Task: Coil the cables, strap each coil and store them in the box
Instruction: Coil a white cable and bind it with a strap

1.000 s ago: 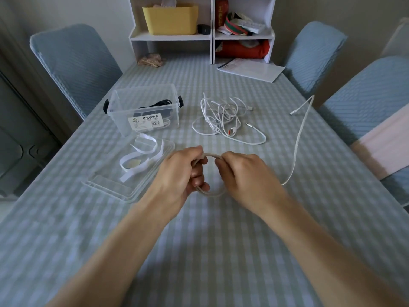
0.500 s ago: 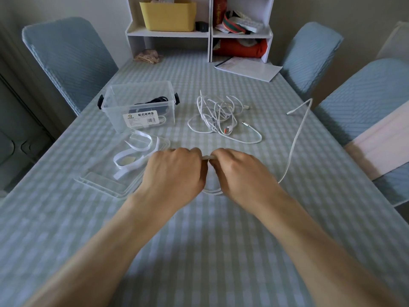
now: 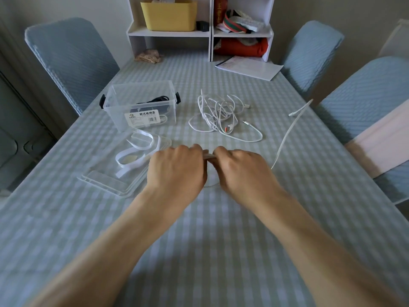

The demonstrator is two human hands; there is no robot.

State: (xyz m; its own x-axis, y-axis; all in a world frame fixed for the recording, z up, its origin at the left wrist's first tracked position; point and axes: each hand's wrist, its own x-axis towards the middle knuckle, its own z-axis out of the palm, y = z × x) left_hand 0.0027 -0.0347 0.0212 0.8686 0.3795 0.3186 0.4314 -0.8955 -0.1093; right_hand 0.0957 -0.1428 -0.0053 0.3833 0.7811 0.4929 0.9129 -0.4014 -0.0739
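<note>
Head view: left hand [image 3: 177, 168] and right hand [image 3: 242, 169], knuckles together, both clutch a white cable coil [image 3: 209, 156]; its loose tail [image 3: 287, 134] runs rightward, the clear storage box [image 3: 141, 107] lies beyond the left hand.

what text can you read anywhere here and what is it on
"欧式收纳盒": large line on the white label on the clear box.
Smaller print and barcode under it on the label: too small to read.
Gold characters on the red can on the shelf: blurred, unreadable.
Print on the paper by the shelf: too small to read.
</note>
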